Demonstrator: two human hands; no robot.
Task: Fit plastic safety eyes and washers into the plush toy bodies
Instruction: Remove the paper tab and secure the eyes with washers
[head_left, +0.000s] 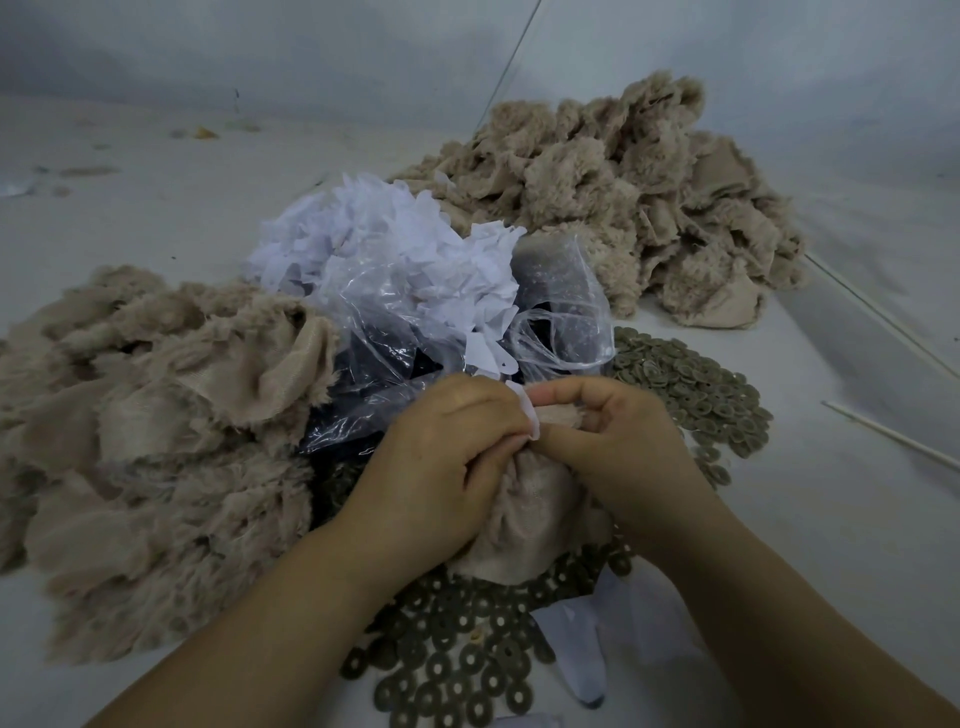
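A pale grey tabletop (156, 218) fills the view, and it is met at the back by a plain grey-blue wall (311, 47); small scraps of debris are scattered along its far left edge. A clear plastic bag (415, 332), heaped with white paper-like pieces (374, 234), is taken here as the landmark. Just in front of the bag, 1 beige plush body (530, 514) is held, turned with its woven backing outward. It is gripped by the left hand (441, 457) with curled fingers (511, 428), and by the right hand (623, 441), whose fingers (556, 395) are curled round its upper edge; a small white piece (530, 413) is pinched where the 2 hands meet. Under and in front of the held body, and to the right of the bag, dull olive ring washers (691, 384) are spread over the tabletop. To the left of the bag, 1 heap of beige plush bodies (145, 415) is piled; behind the bag to the right, a 2nd heap (623, 182) is seen. Thin pale sticks (893, 434) are laid to the right of the washers.
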